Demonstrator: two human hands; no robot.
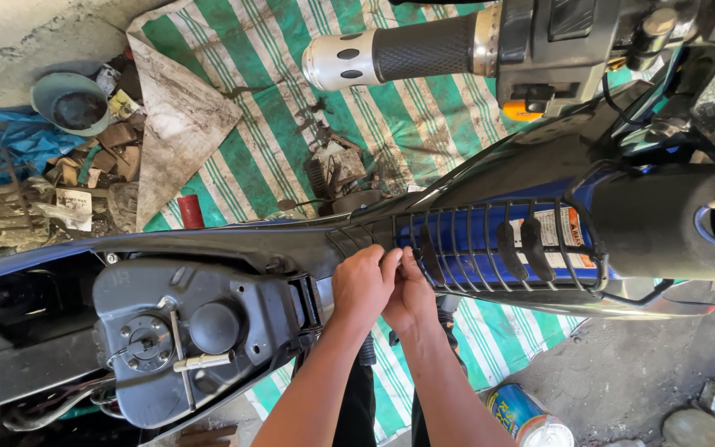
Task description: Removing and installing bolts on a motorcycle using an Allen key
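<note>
I look down on a blue and black motorbike with its seat off. A black wire basket (490, 248) lies along the frame's middle. Both my hands meet at the basket's left end. My left hand (363, 285) has its fingers curled tight over the end wires. Pressed against it, my right hand (411, 300) pinches the same wires with thumb and fingers. What sits under the fingers is hidden. Left of my hands is the dark fuel tank (233, 290) with a round cap (214, 325).
A metal T-handle tool (200, 362) lies on the tank. The handlebar grip (419, 50) juts out above. A green and white striped tarp (266, 124) covers the ground, with a red cylinder (190, 211), a teal bowl (72, 101) and scraps. A tin can (523, 414) stands at the lower right.
</note>
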